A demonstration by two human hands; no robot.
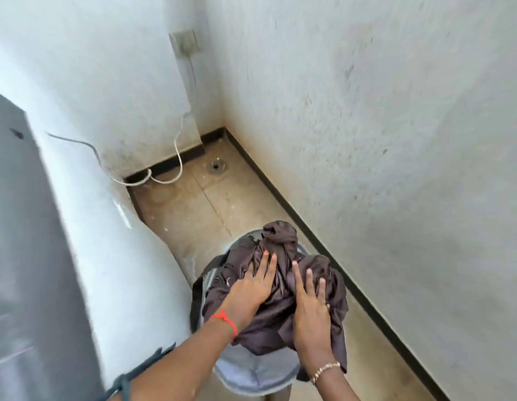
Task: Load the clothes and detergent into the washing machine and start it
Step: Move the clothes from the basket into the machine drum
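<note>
On the floor [222, 204], in a narrow corner between 2 walls, stands a bucket [251, 371] heaped with dark brown clothes [283, 314]. Both hands rest flat on top of the heap. Left hand [250, 287]: fingers [266, 264] extended and close together, palm down, gripping nothing. Right hand [311, 311]: fingers [298, 280] spread apart, palm down, likewise pinching no cloth. The clothes lie directly beneath both palms, touching them; a knotted bunch rises at the far rim, beyond the fingertips. The heap runs roughly away from the person, with cloth spilling over the near right rim. A grey panel [25, 256] at far left is probably the washer, though blur prevents confirmation. Judgement: loading is not yet begun; the heap must be gathered from below and carried left. The left hand lies nearer that side.
</note>
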